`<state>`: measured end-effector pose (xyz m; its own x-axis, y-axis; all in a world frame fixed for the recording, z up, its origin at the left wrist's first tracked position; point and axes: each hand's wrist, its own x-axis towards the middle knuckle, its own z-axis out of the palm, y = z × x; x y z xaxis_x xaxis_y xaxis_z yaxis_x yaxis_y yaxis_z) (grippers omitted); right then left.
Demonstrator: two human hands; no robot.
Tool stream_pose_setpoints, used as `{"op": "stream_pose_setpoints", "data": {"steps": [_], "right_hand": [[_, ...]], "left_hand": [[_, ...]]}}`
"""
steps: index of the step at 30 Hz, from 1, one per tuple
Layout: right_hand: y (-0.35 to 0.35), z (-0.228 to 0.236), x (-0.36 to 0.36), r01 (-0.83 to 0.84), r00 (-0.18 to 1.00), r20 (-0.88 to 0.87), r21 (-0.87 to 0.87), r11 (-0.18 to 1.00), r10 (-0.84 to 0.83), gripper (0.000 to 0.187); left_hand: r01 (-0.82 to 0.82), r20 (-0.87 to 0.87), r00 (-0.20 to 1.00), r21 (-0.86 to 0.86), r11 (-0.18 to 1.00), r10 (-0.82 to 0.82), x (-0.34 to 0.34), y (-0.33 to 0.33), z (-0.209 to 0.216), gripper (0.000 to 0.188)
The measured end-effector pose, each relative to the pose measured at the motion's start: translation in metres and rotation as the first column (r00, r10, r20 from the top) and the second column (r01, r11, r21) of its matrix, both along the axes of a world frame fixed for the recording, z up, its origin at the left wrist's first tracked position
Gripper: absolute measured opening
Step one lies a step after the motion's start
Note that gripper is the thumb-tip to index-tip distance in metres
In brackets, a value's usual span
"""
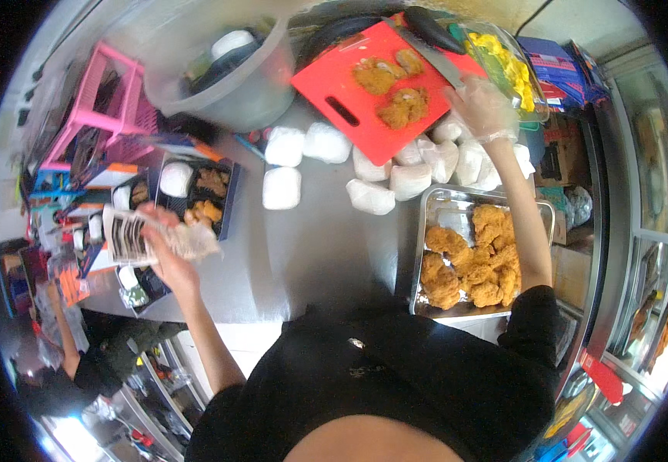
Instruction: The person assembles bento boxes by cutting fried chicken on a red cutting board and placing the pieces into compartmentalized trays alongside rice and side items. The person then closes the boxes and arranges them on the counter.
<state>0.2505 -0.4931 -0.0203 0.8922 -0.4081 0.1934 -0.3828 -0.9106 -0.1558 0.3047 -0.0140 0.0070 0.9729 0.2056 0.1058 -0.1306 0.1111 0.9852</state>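
At the left of the frame, some boxes (232, 202) already hold white packs (175, 179) and chicken bits (212, 182), so the work looks part done, and the left hand (171, 254) has its fingers curled round some paper (125, 235). The table (311, 254) has open room in the middle, below the cut chicken (403, 110) on the red board (334, 79) at the top. At upper right, the gloved right hand (488, 108) is at the knife (428, 57) by the board's edge, its grip hard to tell, and whole chicken (466, 266) is left in the tray (419, 254) at lower right.
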Motion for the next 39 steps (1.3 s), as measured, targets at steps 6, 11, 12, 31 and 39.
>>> {"op": "stream_pose_setpoints", "data": {"steps": [6,11,12,31,39], "right_hand": [[0.084,-0.010,0.042,-0.116,0.993,0.011,0.228,0.967,0.117,0.084],[0.103,-0.071,0.047,-0.084,0.990,0.101,-0.135,0.987,0.098,0.051],[0.103,-0.077,0.046,-0.084,0.975,0.188,-0.171,0.982,0.116,0.047],[0.611,-0.040,0.237,-0.760,0.577,-0.231,0.199,0.618,0.784,0.050],[0.431,0.076,0.175,-0.759,0.635,0.096,0.263,0.595,0.767,0.050]], "left_hand": [[-0.252,0.080,0.966,0.089,0.964,0.246,-0.075,0.082,0.009,0.045],[-0.309,0.299,0.917,0.118,0.944,0.263,-0.101,0.134,0.026,0.039],[-0.324,0.294,0.913,0.103,0.940,0.282,-0.104,0.144,0.028,0.037],[-0.570,0.027,0.822,0.042,0.821,0.569,-0.144,0.307,-0.007,0.035],[-0.643,-0.045,0.758,0.110,0.758,0.650,-0.161,0.357,-0.032,0.035]]}}
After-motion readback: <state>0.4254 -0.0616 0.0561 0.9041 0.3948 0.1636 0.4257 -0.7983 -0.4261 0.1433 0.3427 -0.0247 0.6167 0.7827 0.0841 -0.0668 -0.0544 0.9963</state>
